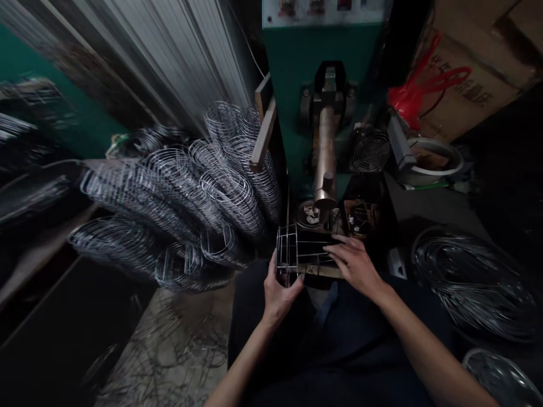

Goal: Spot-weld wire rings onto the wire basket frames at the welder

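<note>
A small wire frame (287, 249) of thin bright metal rods is held up in front of my lap. My left hand (280, 294) grips its left end from below, with thumb and fingers on either side of the curved wires. Long straight wires run from there toward the right. My right hand (355, 264) has its fingertips closed on the right end of these wires, palm down. Just beyond the frame, the copper-coloured arm (326, 152) of a green machine (292, 85) points down toward it.
Several stacks of nested wire rings (231, 192) stand at left. Loose wire scraps (169, 345) litter the floor. At right lie a wire coil (470, 282), a white round container (453, 161), a red plastic bag (409, 104) and cardboard boxes (475, 85). A wooden bar (263, 138) juts beside the machine.
</note>
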Demonstrator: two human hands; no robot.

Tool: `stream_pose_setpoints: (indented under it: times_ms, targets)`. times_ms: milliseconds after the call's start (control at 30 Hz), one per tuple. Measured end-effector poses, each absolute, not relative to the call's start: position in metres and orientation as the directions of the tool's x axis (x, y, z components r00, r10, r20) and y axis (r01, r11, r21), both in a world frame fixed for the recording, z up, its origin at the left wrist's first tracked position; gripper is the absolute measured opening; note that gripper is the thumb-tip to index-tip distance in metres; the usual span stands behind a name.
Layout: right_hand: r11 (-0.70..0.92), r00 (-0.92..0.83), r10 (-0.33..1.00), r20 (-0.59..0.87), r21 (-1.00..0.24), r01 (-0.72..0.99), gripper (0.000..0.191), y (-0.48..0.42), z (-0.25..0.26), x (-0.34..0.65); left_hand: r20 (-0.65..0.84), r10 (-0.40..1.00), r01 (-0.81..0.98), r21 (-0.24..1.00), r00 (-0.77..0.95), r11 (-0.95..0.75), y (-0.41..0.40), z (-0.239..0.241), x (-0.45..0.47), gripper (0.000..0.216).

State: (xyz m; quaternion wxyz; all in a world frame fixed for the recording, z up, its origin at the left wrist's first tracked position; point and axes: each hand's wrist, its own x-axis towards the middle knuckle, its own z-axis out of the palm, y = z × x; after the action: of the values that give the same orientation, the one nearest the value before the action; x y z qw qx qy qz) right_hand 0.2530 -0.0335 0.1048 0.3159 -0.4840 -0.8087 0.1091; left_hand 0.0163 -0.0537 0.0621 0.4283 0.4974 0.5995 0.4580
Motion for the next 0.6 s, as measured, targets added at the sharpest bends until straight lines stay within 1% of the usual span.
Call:
stream_pose_setpoints:
  times_ms: [67, 133, 200, 300, 367, 600]
  targets:
    - [0.515, -0.339, 0.846, 0.412, -0.461, 0.723, 0.032, -0.033, 0.102, 0.252, -0.055, 0.988, 0.206, 0.975, -0.145, 0.085, -0.053, 0.062, 0.016, 0.096]
    - [0.531, -0.337, 0.828, 0.448, -0.432, 0.729, 0.036, -0.033, 0.102, 0.251, -0.040, 0.989, 0.198, 0.978, -0.145, 0.068, -0.052, 0.062, 0.017, 0.096]
    - [0.548, -0.323, 0.808, 0.493, -0.430, 0.717, 0.034, -0.032, 0.105, 0.249, -0.035, 0.989, 0.186, 0.981, -0.147, 0.062, -0.051, 0.061, 0.017, 0.096]
    - [0.568, -0.285, 0.792, 0.540, -0.481, 0.668, 0.025, -0.030, 0.109, 0.245, -0.049, 0.985, 0.166, 0.983, -0.167, 0.077, -0.050, 0.060, 0.016, 0.097]
    - [0.576, -0.272, 0.788, 0.553, -0.504, 0.644, 0.023, -0.027, 0.112, 0.243, -0.055, 0.982, 0.148, 0.986, -0.181, 0.083, -0.049, 0.060, 0.015, 0.098]
    - [0.600, -0.312, 0.766, 0.563, -0.451, 0.661, 0.027, -0.018, 0.118, 0.243, -0.033, 0.979, 0.155, 0.986, -0.201, 0.066, -0.040, 0.064, 0.009, 0.096]
